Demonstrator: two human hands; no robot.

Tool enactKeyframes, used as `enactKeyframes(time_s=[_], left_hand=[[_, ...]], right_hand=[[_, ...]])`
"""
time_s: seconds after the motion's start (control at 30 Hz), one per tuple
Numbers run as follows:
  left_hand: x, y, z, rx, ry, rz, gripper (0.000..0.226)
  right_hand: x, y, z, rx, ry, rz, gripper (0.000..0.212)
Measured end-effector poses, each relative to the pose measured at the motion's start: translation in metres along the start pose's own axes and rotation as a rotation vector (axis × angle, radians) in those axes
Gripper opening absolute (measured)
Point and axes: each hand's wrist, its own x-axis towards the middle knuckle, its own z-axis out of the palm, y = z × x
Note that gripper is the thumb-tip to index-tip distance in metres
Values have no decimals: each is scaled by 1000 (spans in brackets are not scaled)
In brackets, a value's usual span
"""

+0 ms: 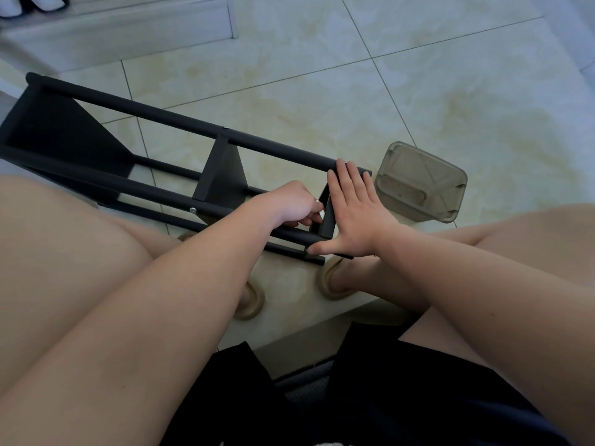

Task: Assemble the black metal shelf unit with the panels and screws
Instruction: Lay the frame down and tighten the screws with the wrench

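1. No writing, label, brand, number or sign can be read anywhere in the head view.

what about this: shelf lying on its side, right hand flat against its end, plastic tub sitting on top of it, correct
No: in the head view the plastic tub stands on the floor beside the shelf, not on it. The right hand is flat against the shelf's end.
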Motion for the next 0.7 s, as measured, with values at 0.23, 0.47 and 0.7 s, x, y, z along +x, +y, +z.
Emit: enactKeyframes(time_s=[0.23, 0.47, 0.7], left_hand=[[-2, 1, -1, 31, -39, -11, 17], [-3, -1, -5, 124, -92, 25, 22], [-5, -4, -9, 146, -124, 50, 26]], right_hand=[[0, -1, 1, 2, -1, -3, 151], [-1, -1, 1, 9, 3, -5, 150], [-1, -1, 2, 13, 7, -1, 151]])
